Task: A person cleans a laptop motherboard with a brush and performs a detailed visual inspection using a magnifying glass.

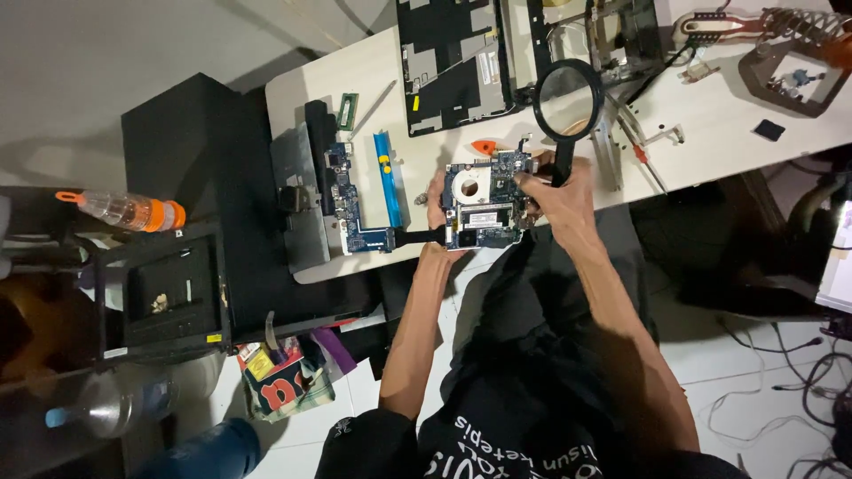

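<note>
**Circuit board held over the table edge, magnifier in your right hand**

The white table (pixel 710 115) was the biggest thing in view, and everything else sat relative to it. At its far edge lay the opened black laptop shell (pixel 453 62). Along the table's left end you had a grey metal plate (pixel 297 191) and, just beside it, a long narrow blue board (pixel 351 200). A blue strip with a yellow knob (pixel 386 177) lay on the table between that board and your hands.

At the table's near edge, partly out over it, you held the blue circuit board (pixel 484 200). Your left hand (pixel 437 208) gripped its left side, fingers curled over the edge and thumb underneath. Your right hand (pixel 559 195) was closed around the black handle of the magnifying glass (pixel 568 99), while its fingertips also touched the board's right edge. The lens stood above the table surface, just beyond the board.

A small orange-handled tool (pixel 485 146) lay on the table right behind the board.
</note>
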